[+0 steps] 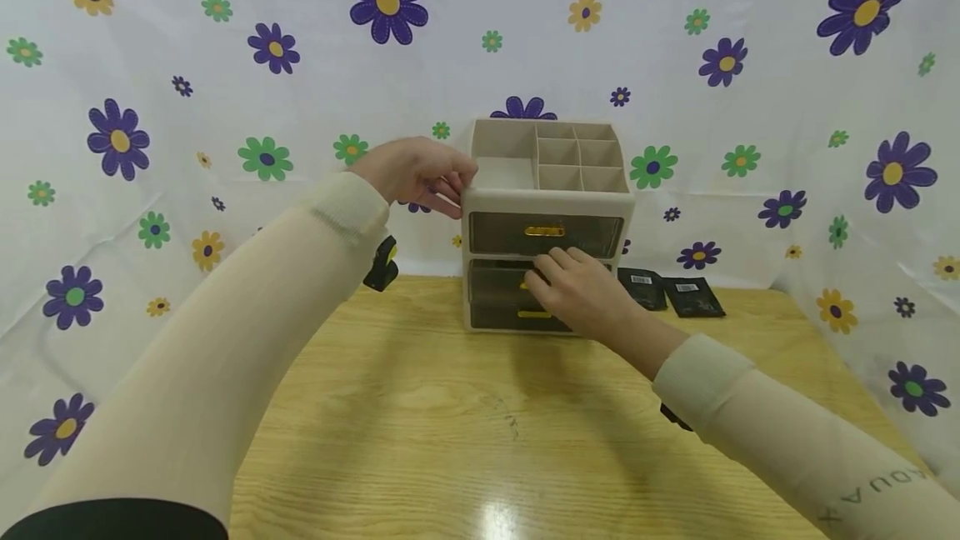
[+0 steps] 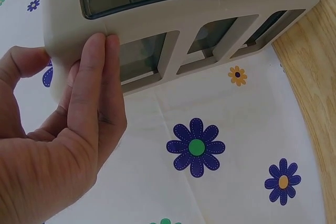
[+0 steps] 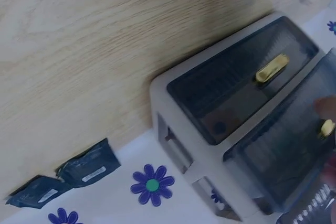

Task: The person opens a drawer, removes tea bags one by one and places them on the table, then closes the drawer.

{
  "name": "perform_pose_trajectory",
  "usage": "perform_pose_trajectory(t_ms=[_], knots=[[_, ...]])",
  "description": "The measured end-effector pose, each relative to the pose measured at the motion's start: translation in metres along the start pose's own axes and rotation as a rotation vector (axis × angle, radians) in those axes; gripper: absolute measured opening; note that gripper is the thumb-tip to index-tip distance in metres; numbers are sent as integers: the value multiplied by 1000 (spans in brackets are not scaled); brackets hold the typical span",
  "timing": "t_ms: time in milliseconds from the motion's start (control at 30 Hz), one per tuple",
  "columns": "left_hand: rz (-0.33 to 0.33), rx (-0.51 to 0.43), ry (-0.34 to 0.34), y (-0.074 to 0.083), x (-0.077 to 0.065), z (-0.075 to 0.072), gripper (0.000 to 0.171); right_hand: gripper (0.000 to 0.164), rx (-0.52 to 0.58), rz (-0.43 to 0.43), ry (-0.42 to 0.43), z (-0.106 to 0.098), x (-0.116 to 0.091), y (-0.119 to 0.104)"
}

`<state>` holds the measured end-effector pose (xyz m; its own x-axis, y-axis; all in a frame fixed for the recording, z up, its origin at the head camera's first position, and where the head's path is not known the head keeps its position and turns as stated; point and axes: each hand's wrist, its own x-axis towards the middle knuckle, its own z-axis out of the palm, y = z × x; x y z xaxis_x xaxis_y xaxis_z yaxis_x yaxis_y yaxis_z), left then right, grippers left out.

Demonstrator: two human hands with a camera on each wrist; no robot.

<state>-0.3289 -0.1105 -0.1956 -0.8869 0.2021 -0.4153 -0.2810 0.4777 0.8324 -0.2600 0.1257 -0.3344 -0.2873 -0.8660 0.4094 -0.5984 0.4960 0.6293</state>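
A cream drawer organizer (image 1: 551, 202) with dark see-through drawer fronts stands upright at the back of the table. My left hand (image 1: 429, 175) holds its upper left edge, with the thumb (image 2: 31, 61) and straight fingers (image 2: 92, 77) on either side of the corner. My right hand (image 1: 585, 288) is at the middle drawer (image 3: 273, 145), which juts out from the body. Fingers pinch around that drawer's gold handle (image 3: 327, 128), mostly cut off at the right wrist view's edge. The top drawer (image 1: 498, 233) and bottom drawer (image 3: 231, 85) sit flush.
Divided compartments (image 1: 581, 155) top the organizer. Two flat black packets, one (image 1: 643, 288) beside the other (image 1: 693, 297), lie to its right on the wooden table (image 1: 420, 423). A white flowered cloth (image 1: 315, 107) hangs close behind.
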Motion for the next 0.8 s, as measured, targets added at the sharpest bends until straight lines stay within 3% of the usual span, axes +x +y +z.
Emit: perform_pose_trajectory(t_ms=[167, 267, 500, 800], knots=[[-2, -6, 5, 1, 0, -1, 35, 35, -3, 44, -74, -7, 7, -2], [-7, -11, -4, 1, 1, 0, 35, 31, 7, 50, -138, -9, 11, -2], [4, -1, -4, 2, -2, 1, 34, 4, 3, -46, -223, -10, 16, 0], [-1, -23, -8, 1, -3, 0, 42, 9, 24, -146, -345, -14, 20, 3]])
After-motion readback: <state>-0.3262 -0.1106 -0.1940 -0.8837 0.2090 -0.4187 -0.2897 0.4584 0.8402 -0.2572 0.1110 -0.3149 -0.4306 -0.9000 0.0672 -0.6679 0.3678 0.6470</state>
